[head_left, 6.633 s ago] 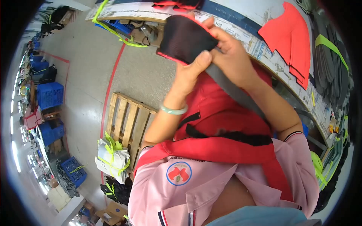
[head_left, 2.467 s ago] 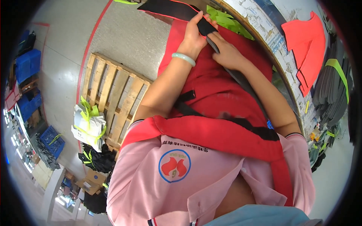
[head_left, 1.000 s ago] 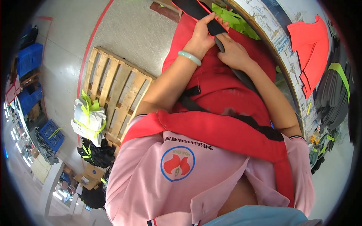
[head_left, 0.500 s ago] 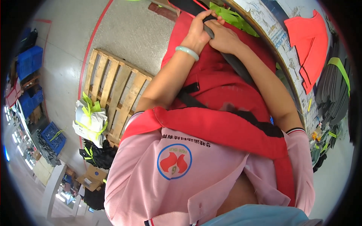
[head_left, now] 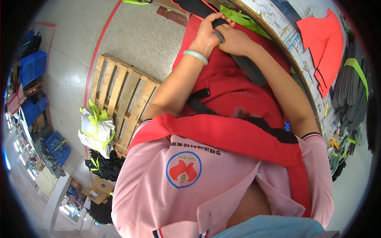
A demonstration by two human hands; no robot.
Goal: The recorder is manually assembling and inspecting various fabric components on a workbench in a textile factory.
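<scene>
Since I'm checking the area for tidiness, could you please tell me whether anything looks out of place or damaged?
The worktable top looks scuffed and patchy near its edge, and mixed scraps near the strapped grey stack lie in an untidy jumble. The black piece in the left hand is partly out of frame, so I cannot judge it.

The shirt (head_left: 139, 190) bears a blue-ringed emblem (head_left: 183, 169) — green lettering inside — and dark characters (head_left: 195, 149) (upside down); the tabletop (head_left: 274, 27), blue lettering (head_left: 296, 43).
</scene>
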